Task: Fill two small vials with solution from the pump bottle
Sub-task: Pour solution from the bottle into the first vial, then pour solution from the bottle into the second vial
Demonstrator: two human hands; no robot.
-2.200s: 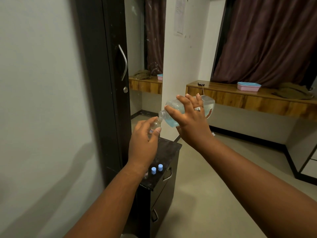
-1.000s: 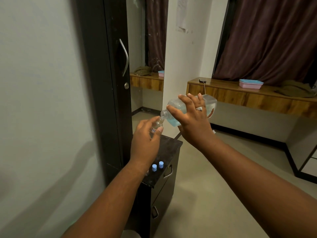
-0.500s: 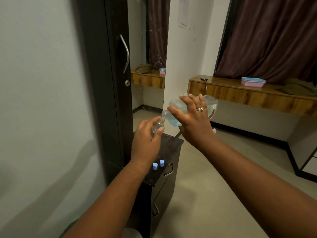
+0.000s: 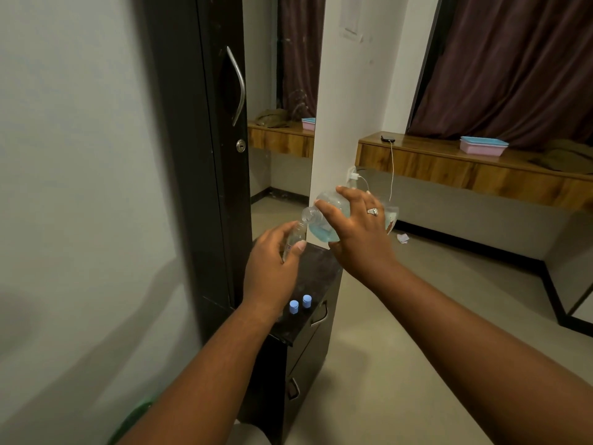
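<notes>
My right hand (image 4: 359, 239) grips a clear bottle (image 4: 324, 231) of light blue solution, tipped on its side with its open neck pointing left and down. The neck meets the mouth of a small clear vial (image 4: 293, 240) held between thumb and fingers of my left hand (image 4: 269, 268). Both hands hover above a low dark cabinet top (image 4: 321, 271). Two small blue caps (image 4: 300, 304) stand on that top near its front edge. My left hand hides most of the vial.
A tall dark wardrobe door (image 4: 221, 155) with a metal handle stands close on the left. The cabinet has drawers with handles (image 4: 321, 313). A wooden shelf (image 4: 465, 168) along the far wall carries a pink box (image 4: 483, 146) and a charging phone.
The hands keep the same pouring pose. The view has shifted slightly, and the bottle sits a little lower against the vial's mouth.
</notes>
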